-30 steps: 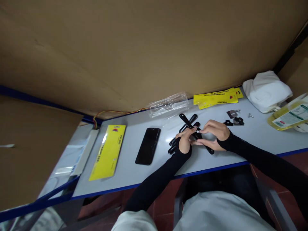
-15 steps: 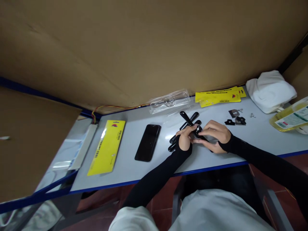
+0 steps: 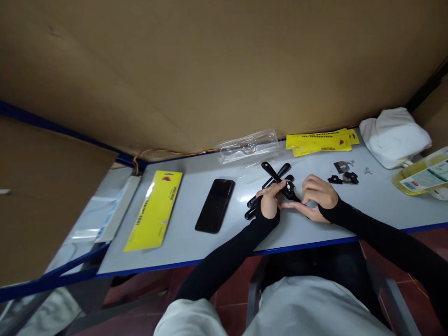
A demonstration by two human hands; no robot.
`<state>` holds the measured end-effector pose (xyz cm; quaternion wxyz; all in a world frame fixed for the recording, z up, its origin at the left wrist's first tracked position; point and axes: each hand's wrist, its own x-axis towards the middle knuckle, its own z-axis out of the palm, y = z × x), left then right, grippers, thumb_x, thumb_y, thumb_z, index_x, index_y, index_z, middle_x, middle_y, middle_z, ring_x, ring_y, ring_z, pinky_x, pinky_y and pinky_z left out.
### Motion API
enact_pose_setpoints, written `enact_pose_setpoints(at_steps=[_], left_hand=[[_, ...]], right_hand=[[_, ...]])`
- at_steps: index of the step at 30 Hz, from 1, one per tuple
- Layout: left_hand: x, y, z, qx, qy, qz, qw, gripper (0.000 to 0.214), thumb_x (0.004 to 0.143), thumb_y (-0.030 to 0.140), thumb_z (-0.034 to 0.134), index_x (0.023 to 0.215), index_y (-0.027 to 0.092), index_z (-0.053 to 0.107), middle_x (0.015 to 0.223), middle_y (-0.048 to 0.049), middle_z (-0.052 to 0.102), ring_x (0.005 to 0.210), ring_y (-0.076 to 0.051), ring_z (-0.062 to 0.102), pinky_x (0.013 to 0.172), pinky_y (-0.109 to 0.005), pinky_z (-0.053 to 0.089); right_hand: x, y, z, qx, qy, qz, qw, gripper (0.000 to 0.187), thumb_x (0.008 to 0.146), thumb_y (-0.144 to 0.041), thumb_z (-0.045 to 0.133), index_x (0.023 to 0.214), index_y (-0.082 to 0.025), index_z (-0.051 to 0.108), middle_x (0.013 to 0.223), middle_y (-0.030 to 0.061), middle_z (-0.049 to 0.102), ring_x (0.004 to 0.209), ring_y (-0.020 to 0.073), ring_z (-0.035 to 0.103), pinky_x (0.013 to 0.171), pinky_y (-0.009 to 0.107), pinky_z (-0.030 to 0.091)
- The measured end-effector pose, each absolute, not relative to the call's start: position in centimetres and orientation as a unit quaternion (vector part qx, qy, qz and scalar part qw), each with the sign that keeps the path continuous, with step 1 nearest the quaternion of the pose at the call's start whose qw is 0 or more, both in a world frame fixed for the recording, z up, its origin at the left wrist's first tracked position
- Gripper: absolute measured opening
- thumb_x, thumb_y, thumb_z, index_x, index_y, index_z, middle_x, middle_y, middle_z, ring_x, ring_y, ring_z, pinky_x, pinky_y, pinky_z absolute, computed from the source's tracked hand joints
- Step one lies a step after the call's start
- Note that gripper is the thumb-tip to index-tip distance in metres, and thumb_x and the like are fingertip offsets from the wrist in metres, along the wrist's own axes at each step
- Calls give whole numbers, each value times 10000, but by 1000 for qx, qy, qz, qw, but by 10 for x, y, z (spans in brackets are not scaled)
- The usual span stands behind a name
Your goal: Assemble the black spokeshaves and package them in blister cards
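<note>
Both my hands meet over a black two-handled tool (image 3: pixel 280 179) on the grey table (image 3: pixel 196 247). My left hand (image 3: pixel 270 201), in a black sleeve, is curled round the tool's middle. My right hand (image 3: pixel 316 197) is closed beside it, fingertips touching the tool's centre at a small metal part. Two more black handles (image 3: pixel 259 198) lie crossed under it on the table.
A black phone (image 3: pixel 214 205) lies left of my hands, a yellow packaging card (image 3: pixel 154 211) further left. A clear plastic blister (image 3: pixel 249 146), more yellow cards (image 3: pixel 320 141), small black and metal parts (image 3: pixel 345 175), a white cloth (image 3: pixel 394 135) and a yellowish bag (image 3: pixel 422 175) lie behind and right. Cardboard walls surround the table.
My right hand has drawn back slightly to the right from the tool's middle. The left hand keeps its grip. The view has shifted a little.
</note>
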<state>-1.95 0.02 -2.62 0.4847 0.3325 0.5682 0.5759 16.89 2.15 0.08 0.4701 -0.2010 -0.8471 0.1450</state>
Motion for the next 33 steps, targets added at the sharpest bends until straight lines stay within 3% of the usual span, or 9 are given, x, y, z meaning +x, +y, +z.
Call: enact_pose_setpoints(at_steps=[2,5,9,13,18,22,26,30,33], left_hand=[[-16,-1,-23,293,567,574,513,222,631,307,954,777,183,841,838,-63,802,892,-291,789,884,-417,681],[-8,-2,-15,216,554,559,578,299,716,410,909,732,130,804,750,-79,757,693,-242,740,585,-338,658],[-4,-2,-9,180,554,549,600,377,694,454,932,787,106,821,747,-92,757,627,-223,711,425,-281,573],[-4,-3,-8,182,569,554,579,394,680,473,948,776,111,827,717,-83,757,571,-195,691,397,-245,532],[-3,-4,-3,182,577,553,572,441,666,487,953,842,99,842,762,-88,778,576,-201,708,421,-259,558],[-2,-5,1,184,586,545,571,437,689,481,943,860,92,843,774,-93,784,569,-196,705,416,-248,546],[-1,-6,3,173,586,547,572,436,694,484,940,864,96,840,716,-72,755,535,-186,685,399,-257,545],[0,-6,3,169,582,548,577,405,703,471,941,834,103,833,746,-77,762,564,-195,698,410,-259,552],[0,-6,1,167,575,550,582,429,715,482,930,868,92,838,770,-85,765,590,-196,702,436,-275,579]], right_hand=[[170,21,-2,-221,-851,166,447,186,918,-341,835,1014,-224,727,826,39,635,783,201,611,693,323,530],[172,20,-2,-269,-852,157,421,508,910,-409,838,1347,-213,669,1022,89,661,886,228,651,765,357,574],[173,20,2,-260,-844,111,456,300,882,-426,871,876,-225,649,733,4,550,646,169,528,609,309,473],[171,20,3,-300,-834,124,447,399,911,-563,810,1053,-214,679,877,42,623,691,164,569,623,300,497],[171,20,3,-260,-837,159,455,353,921,-455,829,763,-225,613,693,-18,484,629,151,508,600,299,456],[172,20,3,-303,-832,166,435,377,896,-522,835,1089,-222,714,919,45,601,756,179,579,670,320,518],[171,20,4,-259,-830,144,471,317,898,-399,856,768,-218,631,714,-18,477,623,151,490,600,312,451],[171,20,4,-285,-837,145,444,361,916,-512,819,1041,-193,707,902,53,603,730,173,563,638,315,494],[172,20,4,-267,-846,116,447,364,930,-464,815,753,-225,605,689,-7,493,644,159,483,604,307,439]])
